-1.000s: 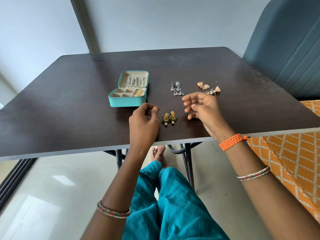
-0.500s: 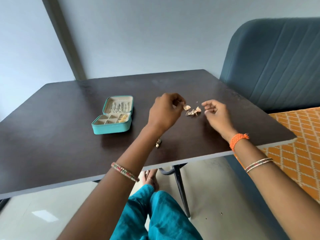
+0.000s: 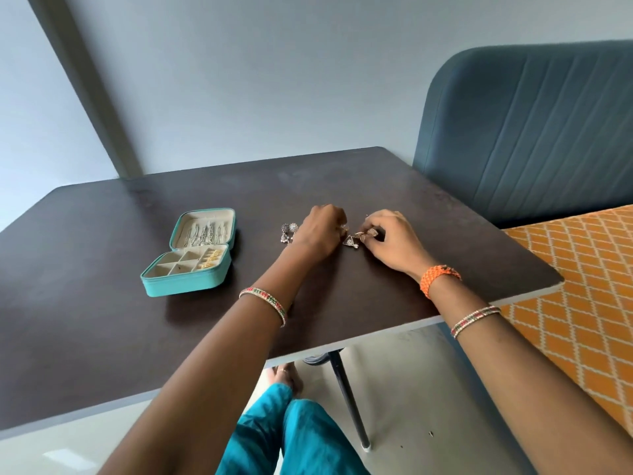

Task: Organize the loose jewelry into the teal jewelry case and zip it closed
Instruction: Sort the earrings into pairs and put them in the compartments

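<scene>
The teal jewelry case (image 3: pixel 185 282) lies open on the dark table (image 3: pixel 102 320), left of my hands, with silver pieces in its lid and gold pieces in one tray compartment. My left hand (image 3: pixel 320 231) and my right hand (image 3: pixel 390 240) meet over the small gold earrings (image 3: pixel 359 236). Right-hand fingertips pinch one gold earring. The left hand's fingers curl closed at the same cluster; what they grip is hidden. A pair of silver earrings (image 3: pixel 289 231) lies just left of my left hand. The green-gold earrings are hidden behind my left forearm.
A blue-grey padded chair back (image 3: pixel 534 132) stands beyond the table's right corner. An orange patterned cloth (image 3: pixel 582 303) lies to the right of the table. The table's front edge runs under my forearms.
Both hands moved forward from the green-gold earrings to the gold earrings at the right and closed in on them. The camera view tilted up and right.
</scene>
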A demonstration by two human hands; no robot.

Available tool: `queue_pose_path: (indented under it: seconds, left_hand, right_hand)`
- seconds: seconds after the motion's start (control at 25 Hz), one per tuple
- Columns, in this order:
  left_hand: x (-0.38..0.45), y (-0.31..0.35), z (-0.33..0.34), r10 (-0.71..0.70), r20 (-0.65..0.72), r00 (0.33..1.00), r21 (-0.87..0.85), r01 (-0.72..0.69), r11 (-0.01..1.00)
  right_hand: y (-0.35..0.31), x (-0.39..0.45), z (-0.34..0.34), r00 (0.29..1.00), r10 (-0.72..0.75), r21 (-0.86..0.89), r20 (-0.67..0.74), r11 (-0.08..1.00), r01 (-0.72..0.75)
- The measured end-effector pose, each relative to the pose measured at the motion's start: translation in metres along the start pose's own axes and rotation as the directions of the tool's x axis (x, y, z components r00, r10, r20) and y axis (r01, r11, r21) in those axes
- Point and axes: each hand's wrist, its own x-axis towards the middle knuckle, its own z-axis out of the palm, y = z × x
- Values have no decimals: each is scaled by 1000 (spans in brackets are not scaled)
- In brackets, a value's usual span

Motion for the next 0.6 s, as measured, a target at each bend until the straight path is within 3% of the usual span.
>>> queue_pose_path:
  seconds: [0.32, 0.6]
  left_hand:
    - [-1, 0, 8, -60, -86, 994, -122, 49, 991]
    - [-1, 0, 7, -21, -62, 998, -141, 12, 990]
  right_hand:
    - [1, -1, -2, 993, 21, 104, -117, 994, -9]
    - [-4, -5, -8, 971, 23, 151, -238, 989, 13]
